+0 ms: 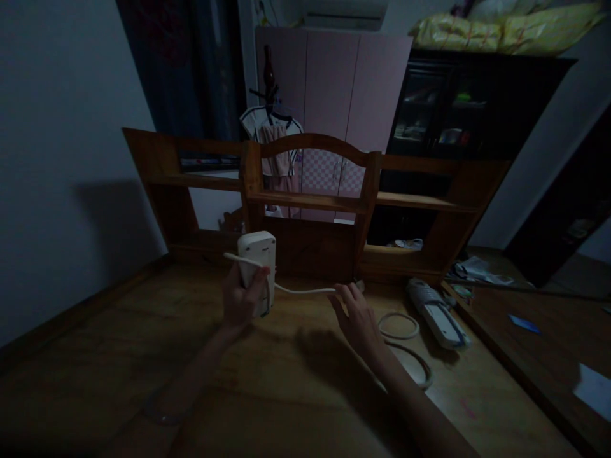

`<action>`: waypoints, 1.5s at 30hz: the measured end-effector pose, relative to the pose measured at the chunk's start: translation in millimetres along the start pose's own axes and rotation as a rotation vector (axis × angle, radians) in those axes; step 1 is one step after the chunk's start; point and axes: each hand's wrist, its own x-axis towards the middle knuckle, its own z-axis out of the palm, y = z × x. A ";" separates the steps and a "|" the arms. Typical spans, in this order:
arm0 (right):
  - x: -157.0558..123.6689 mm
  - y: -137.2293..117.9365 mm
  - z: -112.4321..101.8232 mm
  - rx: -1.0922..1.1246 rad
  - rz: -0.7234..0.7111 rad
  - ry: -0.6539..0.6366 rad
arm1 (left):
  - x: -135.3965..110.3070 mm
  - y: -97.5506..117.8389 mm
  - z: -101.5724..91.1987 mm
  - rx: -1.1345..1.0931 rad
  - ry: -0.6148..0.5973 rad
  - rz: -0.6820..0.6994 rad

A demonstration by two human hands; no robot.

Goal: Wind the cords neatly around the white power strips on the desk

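My left hand (241,296) is closed around a white power strip (260,245), held upright above the table. The white cord (296,292) crosses the strip under my left thumb, with a short end sticking out to the left. From the strip's right side the cord runs across to my right hand (356,315), whose fingertips pinch it. More of the cord lies in loose loops (401,336) on the table, beside my right forearm. A second white power strip (442,323), its grey cord wound around one end, rests at the right.
Behind the wooden table (267,394) stands a low wooden shelf unit (310,202). To the right, a lower brown surface (515,350) holds a blue card (524,324) and white paper (593,389). Farther back are a pink wardrobe (331,89) and a dark cabinet (496,108).
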 end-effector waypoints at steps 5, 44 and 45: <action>0.0 -0.5 -8.0 -0.108 -0.021 0.031 | -4.6 -6.9 8.8 0.083 -0.223 0.001; -12.7 -21.3 0.3 -0.277 -0.129 -0.118 | 9.1 -15.1 6.0 0.126 -0.540 -0.468; -12.7 -19.6 -0.5 -0.263 -0.149 -0.102 | 9.9 -18.5 6.1 0.164 -0.533 -0.436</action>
